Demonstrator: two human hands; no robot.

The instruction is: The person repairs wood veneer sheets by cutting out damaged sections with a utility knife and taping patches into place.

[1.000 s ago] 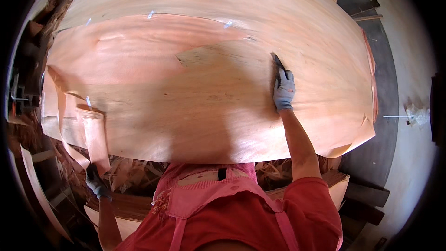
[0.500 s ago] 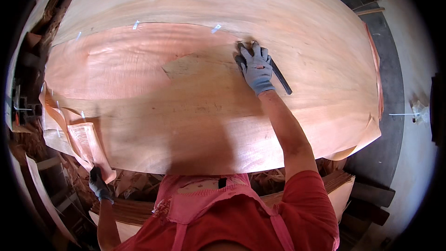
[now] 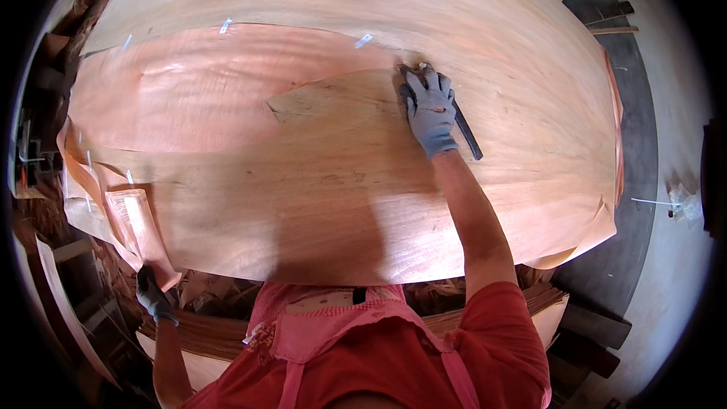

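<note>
Centrally, pale veneer sheet: a broad wooden sheet (image 3: pixel 530 106) spreads in front of the person, its near edge bowed by the lens.
Pink veneer patch: the patch (image 3: pixel 182 98) lies over the left part of the sheet, narrowing toward the right hand; its lower edge has a jagged corner.
Right hand: the gloved hand (image 3: pixel 433 110) is over the sheet, just beyond the patch's narrow end, fingers bent with their tips down beside a small dark flaw (image 3: pixel 405 62). Whether they pinch anything cannot be told.
Black tool: a slim dark tool (image 3: pixel 468 132) sticks out along the right side of that hand; its other end is hidden, so whether the palm grips it is unclear.
Left hand: the other gloved hand (image 3: pixel 155 299) is at the lower end of a curled pink strip (image 3: pixel 136 220), by the sheet's near left corner; its fingers are too dark to tell whether they close on it.
Tape done: three pale tape pieces (image 3: pixel 226 26) sit along the patch's upper edge.
Edges left: no tape shows on the patch's lower edge or narrow end, so the fastening looks only partial.
Below the sheet: loose veneer scraps (image 3: pixel 212 282) and a stack of sheets (image 3: pixel 204 341).
</note>
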